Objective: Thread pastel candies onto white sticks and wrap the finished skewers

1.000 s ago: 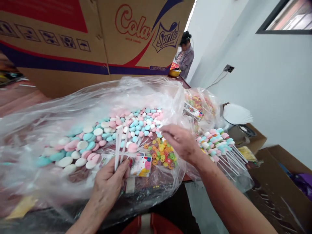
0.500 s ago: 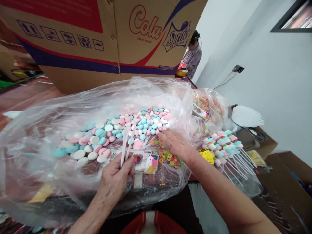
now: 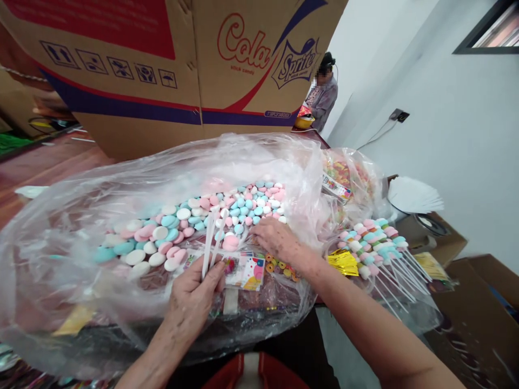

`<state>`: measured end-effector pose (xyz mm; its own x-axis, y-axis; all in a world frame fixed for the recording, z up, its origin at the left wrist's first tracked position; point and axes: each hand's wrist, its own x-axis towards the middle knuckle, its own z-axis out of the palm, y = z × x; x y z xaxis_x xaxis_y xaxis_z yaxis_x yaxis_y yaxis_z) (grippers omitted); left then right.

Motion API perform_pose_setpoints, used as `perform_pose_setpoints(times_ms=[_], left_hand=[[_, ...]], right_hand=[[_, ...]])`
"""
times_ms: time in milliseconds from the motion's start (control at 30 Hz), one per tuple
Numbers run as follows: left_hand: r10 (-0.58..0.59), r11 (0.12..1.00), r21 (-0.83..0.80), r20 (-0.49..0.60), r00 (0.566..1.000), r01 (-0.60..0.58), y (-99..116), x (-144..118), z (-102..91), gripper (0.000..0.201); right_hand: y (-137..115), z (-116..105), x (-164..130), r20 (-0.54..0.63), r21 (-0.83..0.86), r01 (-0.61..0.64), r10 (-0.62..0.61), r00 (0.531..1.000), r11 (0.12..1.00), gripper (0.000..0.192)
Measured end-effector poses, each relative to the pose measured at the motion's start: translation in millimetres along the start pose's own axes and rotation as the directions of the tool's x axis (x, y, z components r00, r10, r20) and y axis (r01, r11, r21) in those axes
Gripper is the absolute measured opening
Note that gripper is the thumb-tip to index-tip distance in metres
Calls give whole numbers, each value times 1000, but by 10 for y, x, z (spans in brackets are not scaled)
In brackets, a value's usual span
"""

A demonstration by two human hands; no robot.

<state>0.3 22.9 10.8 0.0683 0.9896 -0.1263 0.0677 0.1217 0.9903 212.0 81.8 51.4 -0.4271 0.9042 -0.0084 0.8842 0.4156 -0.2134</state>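
My left hand (image 3: 197, 294) is closed around a few white lollipop sticks (image 3: 210, 243), which point upward. Close by, my right hand (image 3: 275, 237) reaches down among the sweets with its fingers bent together; anything between the fingertips is hidden. Pink, blue and white marshmallows (image 3: 160, 233) are spread over a clear plastic sheet (image 3: 227, 146). Ring-shaped gummies (image 3: 279, 267) in yellow, orange and green lie below my right hand and are partly covered by it. Printed cards (image 3: 245, 273) with coloured dots lie beside my left hand.
Finished marshmallow skewers (image 3: 377, 243) lie at the right beside gold twist ties (image 3: 344, 262). Behind them sit a bag of gummies (image 3: 352, 173) and a fan of white sticks (image 3: 413, 194). A large cardboard box (image 3: 141, 127) blocks the back. A person (image 3: 324, 97) stands beyond it.
My right hand has moved slightly left and down over the gummies, with its fingers more bent. My left hand keeps its hold on the sticks. The view has shifted a little.
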Motion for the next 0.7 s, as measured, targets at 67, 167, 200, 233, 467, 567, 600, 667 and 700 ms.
perform_pose_setpoints(times_ms=[67,167,200,233,467,567,600,667,700], left_hand=[[-2,1000,5,-2,1000,2,19,-6,13,33],[-16,1000,20,2,1000,16,43,-10,8,31],[-12,1000,29,0,1000,12,48,-9,1,29],[-2,999,49,0,1000,2,53,-7,-10,28],[75,934,345,63,995,-92,119,-15,-45,31],[77,911,400,74,994,-100,133,-18,-12,32],[84,905,411,78,993,-109,130,-15,-1,32],[89,902,415,86,992,-117,119,-5,14,32],[87,904,413,88,992,-115,114,0,18,33]], right_hand=[[-83,46,2,28,-57,1,1,1000,998,24],[-110,105,1,19,-76,10,-9,1000,997,24],[-94,124,2,-9,-37,-7,7,1000,999,23],[-68,142,3,-57,44,-41,44,997,998,23],[48,208,-52,-53,992,-4,452,890,124,22],[13,188,-90,-34,996,69,455,890,-61,26],[1,182,-98,-46,992,93,462,886,-80,26],[-14,177,-107,-69,987,130,476,877,-97,26],[-16,179,-108,-75,985,139,480,874,-99,26]])
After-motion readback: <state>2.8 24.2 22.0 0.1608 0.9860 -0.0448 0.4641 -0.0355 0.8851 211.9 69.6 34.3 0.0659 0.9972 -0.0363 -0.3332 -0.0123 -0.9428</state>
